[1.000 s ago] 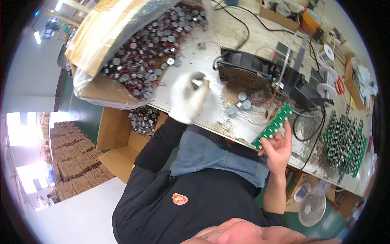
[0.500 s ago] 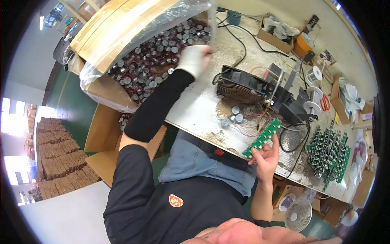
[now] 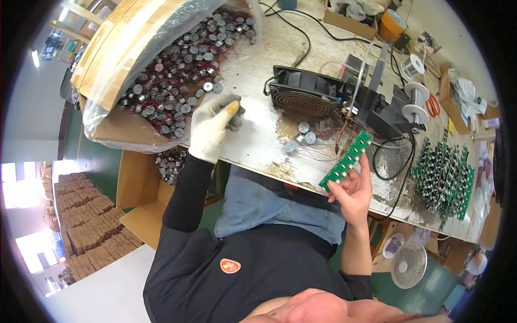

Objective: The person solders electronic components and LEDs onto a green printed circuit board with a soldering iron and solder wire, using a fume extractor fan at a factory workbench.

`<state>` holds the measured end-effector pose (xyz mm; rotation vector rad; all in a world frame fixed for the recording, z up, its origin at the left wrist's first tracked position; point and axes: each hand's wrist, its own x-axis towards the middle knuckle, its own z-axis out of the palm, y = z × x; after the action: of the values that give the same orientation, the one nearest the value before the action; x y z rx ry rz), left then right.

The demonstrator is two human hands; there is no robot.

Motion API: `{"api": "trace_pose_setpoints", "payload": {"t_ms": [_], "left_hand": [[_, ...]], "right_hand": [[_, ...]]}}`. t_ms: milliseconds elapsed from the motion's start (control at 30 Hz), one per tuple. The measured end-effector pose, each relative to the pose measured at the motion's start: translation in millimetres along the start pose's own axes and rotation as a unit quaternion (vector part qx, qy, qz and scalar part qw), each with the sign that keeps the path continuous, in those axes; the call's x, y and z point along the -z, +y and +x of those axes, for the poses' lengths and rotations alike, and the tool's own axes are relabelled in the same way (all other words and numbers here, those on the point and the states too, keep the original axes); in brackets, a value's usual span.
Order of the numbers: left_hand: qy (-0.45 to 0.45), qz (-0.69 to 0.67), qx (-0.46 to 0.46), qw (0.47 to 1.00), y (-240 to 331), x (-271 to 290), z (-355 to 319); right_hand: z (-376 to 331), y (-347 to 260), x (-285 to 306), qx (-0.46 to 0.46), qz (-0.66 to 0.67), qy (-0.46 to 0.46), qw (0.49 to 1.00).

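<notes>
My left hand (image 3: 211, 128), in a white glove, is closed on a few small round grey components (image 3: 235, 115) with thin wires. It hovers over the table just beside the open corner of a plastic-lined cardboard box (image 3: 105, 71) heaped with the same components. My bare right hand (image 3: 353, 191) holds a narrow green circuit board strip (image 3: 346, 160) by its lower end, tilted up to the right above the table's near edge. Three loose components (image 3: 301, 135) lie on the table between my hands.
A black fan (image 3: 306, 97) and a soldering stand with solder spools (image 3: 414, 103) sit behind the board. A pile of green boards (image 3: 444, 175) lies at the right. Below the table are a cardboard box with more components (image 3: 169, 164) and a white fan (image 3: 407, 264).
My left hand reached up into the box of components, then drew back to its edge, now closed on a few of them. The right hand keeps the board in about the same place.
</notes>
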<state>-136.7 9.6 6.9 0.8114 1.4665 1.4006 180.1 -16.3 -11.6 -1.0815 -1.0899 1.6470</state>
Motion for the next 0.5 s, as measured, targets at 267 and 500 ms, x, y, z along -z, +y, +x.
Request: {"api": "trace_pose_setpoints", "payload": {"t_ms": [267,500], "left_hand": [[-0.118,0.049,0.037,0.991,-15,-57,-55],[-0.235,-0.027,0.217,0.947,-19,-96,-67]], "right_hand": [[-2,2,2,-0.017,0.005,0.007,1.0],[-1,-2,2,-0.031,0.037,0.008,0.999]]}}
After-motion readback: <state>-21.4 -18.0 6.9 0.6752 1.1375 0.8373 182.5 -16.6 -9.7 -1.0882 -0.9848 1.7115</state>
